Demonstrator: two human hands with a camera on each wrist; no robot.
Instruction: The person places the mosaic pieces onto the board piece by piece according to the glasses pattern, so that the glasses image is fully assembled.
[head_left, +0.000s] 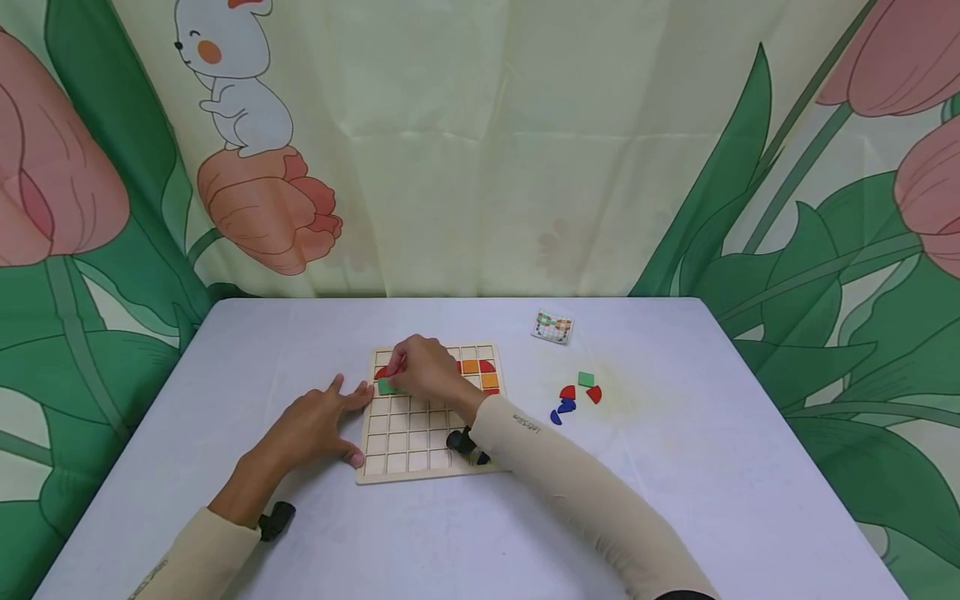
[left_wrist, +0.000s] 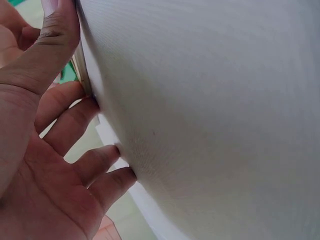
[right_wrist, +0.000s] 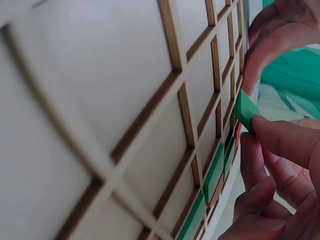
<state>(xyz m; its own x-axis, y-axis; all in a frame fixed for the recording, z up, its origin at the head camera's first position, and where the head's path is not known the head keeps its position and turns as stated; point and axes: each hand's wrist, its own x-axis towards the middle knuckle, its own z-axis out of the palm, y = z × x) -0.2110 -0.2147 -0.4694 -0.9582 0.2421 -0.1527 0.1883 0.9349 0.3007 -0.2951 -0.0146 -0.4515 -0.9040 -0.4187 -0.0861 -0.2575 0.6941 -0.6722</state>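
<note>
A square wooden grid board lies on the white-covered table. My right hand reaches over its upper left part and pinches a green square tile between thumb and fingertips, tilted at the grid. Green tiles sit in cells beyond it, and a red quarter-round piece shows at the board's upper left. Red and orange pieces fill cells at the upper right. With fingers spread, my left hand touches the board's left edge. My right hand and forearm hide part of the grid.
Right of the board lie loose pieces: a green square, red quarter-rounds and blue rounded pieces. A small pattern card lies farther back. A printed curtain hangs behind the table.
</note>
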